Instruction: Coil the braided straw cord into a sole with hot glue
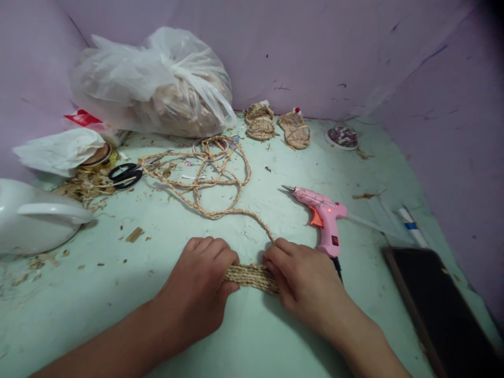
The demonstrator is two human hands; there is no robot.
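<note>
A small woven piece of coiled braided cord (252, 276) lies between my two hands, low in the middle of the view. My left hand (202, 283) is closed round its left end, thumb below and fingers above. The right end is pinched in my right hand (301, 278). From beside my right fingertips the loose braided cord (220, 212) runs up and spreads in loops over the pale green table (252, 336). Close behind my right hand lies a pink glue gun (325, 212), its nozzle towards the upper left and a small orange light glowing.
Black-handled scissors (125, 176), a white jug (35, 218) and fibre scraps are at left. A plastic bag (157, 86) stands at the back, beside two small woven slippers (260, 122) and a round dish (342, 136). A dark phone (437, 310) lies at right.
</note>
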